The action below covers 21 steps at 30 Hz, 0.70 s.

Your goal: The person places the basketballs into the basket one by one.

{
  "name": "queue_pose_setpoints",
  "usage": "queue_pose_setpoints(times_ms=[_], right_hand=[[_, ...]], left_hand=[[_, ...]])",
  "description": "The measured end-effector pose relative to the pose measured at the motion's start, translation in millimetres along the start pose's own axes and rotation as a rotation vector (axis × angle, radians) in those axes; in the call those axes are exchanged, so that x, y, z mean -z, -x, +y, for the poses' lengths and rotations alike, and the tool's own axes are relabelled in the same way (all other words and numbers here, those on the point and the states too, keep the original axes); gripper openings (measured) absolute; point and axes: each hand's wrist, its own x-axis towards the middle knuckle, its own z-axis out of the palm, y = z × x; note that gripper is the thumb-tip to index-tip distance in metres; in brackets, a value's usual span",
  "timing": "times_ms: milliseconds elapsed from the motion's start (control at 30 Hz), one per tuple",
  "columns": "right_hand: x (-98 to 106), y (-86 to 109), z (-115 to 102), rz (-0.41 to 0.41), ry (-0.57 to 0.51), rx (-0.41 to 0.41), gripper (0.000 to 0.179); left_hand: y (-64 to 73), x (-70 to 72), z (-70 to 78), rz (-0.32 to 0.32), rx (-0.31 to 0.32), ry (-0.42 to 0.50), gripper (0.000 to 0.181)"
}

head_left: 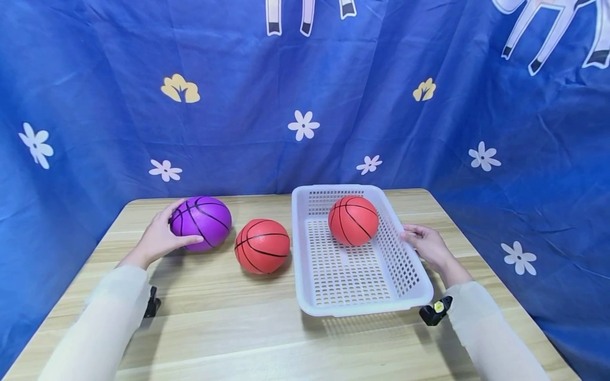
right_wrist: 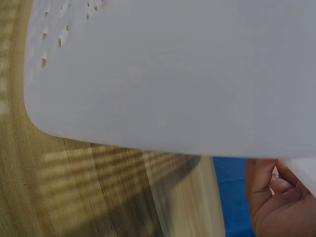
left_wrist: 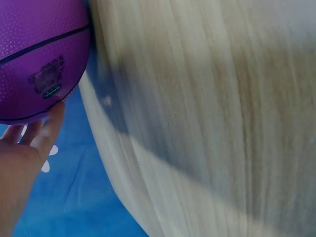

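Purple ball [head_left: 205,223] and white basket [head_left: 300,254] held, label [left_wrist: 47,74] way too blurry to be read
Ball's gripped at the left of the table [head_left: 229,328] by the spread left hand [head_left: 159,236]; basket rim [head_left: 424,280] is pinched by the right hand [head_left: 429,248]. Dark print [left_wrist: 45,79] and a green oval [left_wrist: 52,91] can be made out.

Purple basketball [left_wrist: 42,52] pebbled, rubber- or plastic-looking, soft sheen. White basket [right_wrist: 153,84] of smooth perforated plastic, matt in close view. Tabletop [head_left: 219,328] wood-grained, smooth, faintly shiny; blue backdrop [head_left: 238,121] creased cloth.
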Motion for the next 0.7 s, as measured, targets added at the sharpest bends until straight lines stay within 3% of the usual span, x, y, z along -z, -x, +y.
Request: queue_pose_setpoints(times_ms=[300, 700], right_hand=[[-3.8, 10.7, -15.6, -0.031, 0.006, 0.01, 0.051], [-2.8, 11.6, -16.2, -0.027, 0.004, 0.028, 0.054]], left_hand=[[3.1, 3.7, -1.1, 0.022, 0.05, 0.013, 0.096], [-1.9, 27.6, 9.1, 0.04, 0.05, 0.007, 0.096]])
